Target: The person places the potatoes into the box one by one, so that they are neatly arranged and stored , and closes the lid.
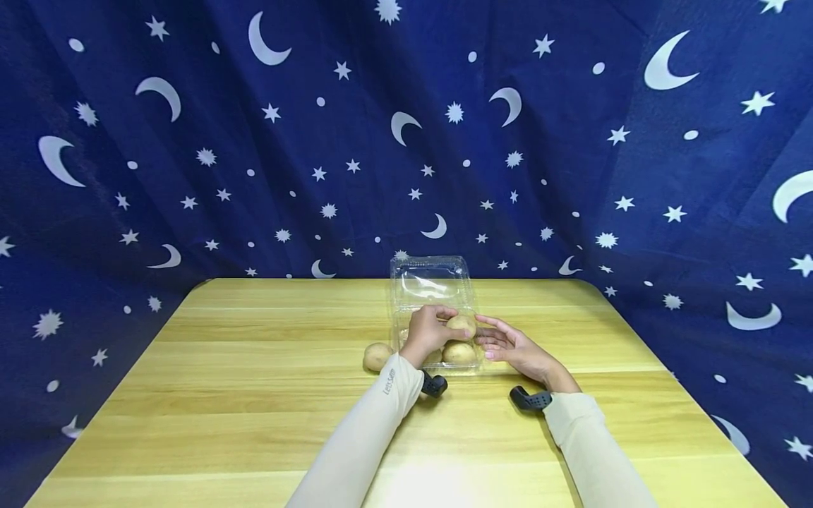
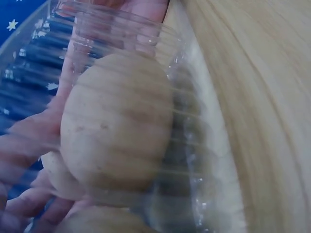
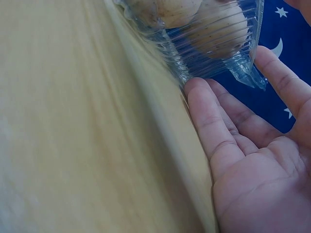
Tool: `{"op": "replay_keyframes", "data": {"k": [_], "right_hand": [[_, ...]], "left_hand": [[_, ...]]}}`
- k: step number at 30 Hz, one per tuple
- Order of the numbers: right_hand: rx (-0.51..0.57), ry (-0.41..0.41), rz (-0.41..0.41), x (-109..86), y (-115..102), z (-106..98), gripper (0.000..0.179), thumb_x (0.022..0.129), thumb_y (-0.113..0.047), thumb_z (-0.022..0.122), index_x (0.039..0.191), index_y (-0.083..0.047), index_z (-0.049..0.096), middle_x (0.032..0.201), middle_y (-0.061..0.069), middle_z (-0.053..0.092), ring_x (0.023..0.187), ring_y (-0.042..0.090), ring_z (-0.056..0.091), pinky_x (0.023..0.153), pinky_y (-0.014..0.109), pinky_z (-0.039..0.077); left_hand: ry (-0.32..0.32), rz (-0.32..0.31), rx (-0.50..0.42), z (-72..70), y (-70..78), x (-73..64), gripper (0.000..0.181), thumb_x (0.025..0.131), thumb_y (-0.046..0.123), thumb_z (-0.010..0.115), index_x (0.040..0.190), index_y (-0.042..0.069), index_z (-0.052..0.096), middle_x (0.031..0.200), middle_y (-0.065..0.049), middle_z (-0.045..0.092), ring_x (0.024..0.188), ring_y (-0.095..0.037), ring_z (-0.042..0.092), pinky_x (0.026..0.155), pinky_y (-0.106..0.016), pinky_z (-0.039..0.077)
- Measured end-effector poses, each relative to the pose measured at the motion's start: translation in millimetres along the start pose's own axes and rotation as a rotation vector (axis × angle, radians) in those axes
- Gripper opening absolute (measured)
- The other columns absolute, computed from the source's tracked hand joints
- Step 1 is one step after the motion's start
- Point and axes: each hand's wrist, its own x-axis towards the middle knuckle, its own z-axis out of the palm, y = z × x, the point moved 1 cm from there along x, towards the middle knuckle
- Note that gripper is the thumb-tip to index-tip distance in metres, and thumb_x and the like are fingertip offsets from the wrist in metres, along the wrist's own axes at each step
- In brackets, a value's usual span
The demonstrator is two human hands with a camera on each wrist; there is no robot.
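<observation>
A clear plastic clamshell box (image 1: 432, 282) stands with its lid raised at the back of the table. My left hand (image 1: 427, 330) reaches over its base and holds a potato (image 1: 462, 323) between thumb and fingers. Below that one, another potato (image 1: 459, 353) sits in the box by its front wall, and one more lies partly hidden behind the left wrist. Through the ribbed plastic, the left wrist view shows a large potato (image 2: 116, 126), blurred. My right hand (image 1: 517, 353) is at the box's right side, fingers extended, fingertips (image 3: 197, 85) right at the wall and nothing in the palm.
A loose potato (image 1: 377, 357) lies on the wooden table (image 1: 254, 409), just left of the box. A dark blue curtain (image 1: 356, 141) with moons and stars hangs close behind the table's back edge. Both wrists wear black camera mounts (image 1: 531, 399).
</observation>
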Motion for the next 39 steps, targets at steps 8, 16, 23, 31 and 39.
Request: {"op": "replay_keyframes", "data": {"k": [8, 16, 23, 31, 39], "right_hand": [[-0.006, 0.000, 0.002, 0.6, -2.1, 1.3, 0.080, 0.105, -0.002, 0.067, 0.170, 0.004, 0.019, 0.159, 0.022, 0.045, 0.135, 0.010, 0.055, 0.109, 0.026, 0.052], [-0.009, -0.001, -0.012, 0.8, -1.7, 1.4, 0.079, 0.106, -0.001, 0.066, 0.169, 0.005, 0.019, 0.164, 0.033, 0.036, 0.135, 0.010, 0.055, 0.109, 0.026, 0.052], [-0.006, -0.005, -0.019, 0.4, -2.1, 2.7, 0.079, 0.106, -0.003, 0.066, 0.169, 0.006, 0.019, 0.164, 0.045, 0.023, 0.134, 0.008, 0.055, 0.109, 0.026, 0.051], [-0.007, -0.003, -0.007, 0.8, -1.8, 2.7, 0.078, 0.106, 0.000, 0.064, 0.169, 0.005, 0.018, 0.168, 0.039, 0.024, 0.135, 0.008, 0.055, 0.110, 0.025, 0.050], [-0.007, -0.001, -0.005, 0.7, -2.0, 2.1, 0.078, 0.105, 0.001, 0.064, 0.170, 0.004, 0.019, 0.168, 0.039, 0.025, 0.136, 0.009, 0.055, 0.110, 0.025, 0.050]], "left_hand": [[0.001, -0.022, 0.031, -0.5, 0.0, -0.7, 0.048, 0.077, 0.026, 0.101, 0.116, 0.006, 0.083, 0.114, -0.009, 0.081, 0.107, -0.025, 0.075, 0.095, -0.033, 0.060], [-0.001, -0.044, 0.059, -1.0, 0.5, -1.1, 0.048, 0.078, 0.030, 0.101, 0.115, 0.006, 0.083, 0.112, -0.007, 0.081, 0.106, -0.023, 0.073, 0.094, -0.034, 0.059], [-0.002, -0.044, 0.058, -1.3, -2.7, -0.8, 0.048, 0.078, 0.030, 0.100, 0.113, 0.002, 0.083, 0.110, -0.010, 0.081, 0.105, -0.025, 0.074, 0.094, -0.035, 0.060], [0.009, -0.055, 0.045, -1.6, -3.7, -1.0, 0.046, 0.078, 0.026, 0.100, 0.114, 0.002, 0.083, 0.109, -0.009, 0.082, 0.103, -0.024, 0.075, 0.093, -0.035, 0.060], [0.017, -0.046, 0.079, -3.4, -0.4, -2.7, 0.045, 0.079, 0.026, 0.100, 0.115, 0.004, 0.083, 0.110, -0.008, 0.082, 0.104, -0.024, 0.075, 0.093, -0.034, 0.060]]}}
